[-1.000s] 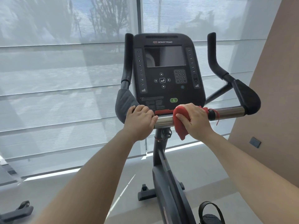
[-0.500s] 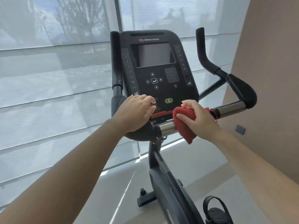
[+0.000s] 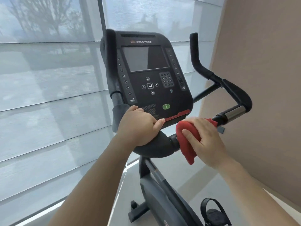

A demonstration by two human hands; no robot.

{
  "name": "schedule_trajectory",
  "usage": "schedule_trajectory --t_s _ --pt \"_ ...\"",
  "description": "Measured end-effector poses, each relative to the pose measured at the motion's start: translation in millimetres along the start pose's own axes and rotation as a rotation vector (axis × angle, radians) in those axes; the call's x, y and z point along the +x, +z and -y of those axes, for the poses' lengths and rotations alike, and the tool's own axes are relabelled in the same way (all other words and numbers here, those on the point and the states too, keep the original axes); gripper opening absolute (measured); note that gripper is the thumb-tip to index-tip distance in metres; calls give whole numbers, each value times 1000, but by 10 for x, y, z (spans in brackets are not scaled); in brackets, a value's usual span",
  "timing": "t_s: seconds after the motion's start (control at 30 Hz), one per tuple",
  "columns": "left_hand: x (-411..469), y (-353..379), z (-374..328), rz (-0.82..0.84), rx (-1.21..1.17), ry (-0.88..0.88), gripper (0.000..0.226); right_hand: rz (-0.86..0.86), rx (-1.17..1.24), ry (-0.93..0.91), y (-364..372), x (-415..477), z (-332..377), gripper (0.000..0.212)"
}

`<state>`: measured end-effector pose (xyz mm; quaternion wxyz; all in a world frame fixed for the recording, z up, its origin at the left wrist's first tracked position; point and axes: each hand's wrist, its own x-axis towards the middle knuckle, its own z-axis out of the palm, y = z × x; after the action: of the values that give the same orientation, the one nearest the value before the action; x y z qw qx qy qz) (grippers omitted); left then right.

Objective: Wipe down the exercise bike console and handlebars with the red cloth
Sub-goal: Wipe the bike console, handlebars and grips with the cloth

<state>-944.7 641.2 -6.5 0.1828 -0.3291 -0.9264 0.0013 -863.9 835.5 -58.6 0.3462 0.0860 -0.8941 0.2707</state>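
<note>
The black console (image 3: pixel 151 75) of the exercise bike stands in the middle of the view, its screen dark. My right hand (image 3: pixel 205 139) presses the folded red cloth (image 3: pixel 187 144) around the crossbar just under the console's lower right corner; a flap of cloth hangs below the bar. My left hand (image 3: pixel 138 126) grips the padded left handlebar (image 3: pixel 154 145) beside the console's lower left corner. The right handlebar (image 3: pixel 234 93) curves up and away, with a chrome section (image 3: pixel 234 114) bare to the right of the cloth.
A tan wall (image 3: pixel 260 79) rises close on the right. Windows with sheer blinds (image 3: pixel 48 95) fill the left and back. Below are the bike frame (image 3: pixel 162 193), its foot (image 3: pixel 136 209) and a strapped pedal (image 3: pixel 213 212) on the pale floor.
My view has swung left and closer, so the bike sits further right and larger. My left hand slid from the chrome bar onto the padded left grip. The cloth stays on the crossbar.
</note>
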Motion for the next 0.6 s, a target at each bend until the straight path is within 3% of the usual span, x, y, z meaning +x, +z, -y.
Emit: schedule_trajectory --t_s 0.2,0.37,0.5,0.6 --pt "-6 58 24 -70 11 34 59 -31 13 45 222 -176 280 30" --pt "-16 54 15 -109 0 63 62 -173 12 264 220 -131 309 38" --pt "-48 56 29 -163 -33 83 62 -151 -18 200 357 -186 551 28" --pt "-21 71 41 -169 -47 65 63 -144 -26 165 335 -209 463 35"
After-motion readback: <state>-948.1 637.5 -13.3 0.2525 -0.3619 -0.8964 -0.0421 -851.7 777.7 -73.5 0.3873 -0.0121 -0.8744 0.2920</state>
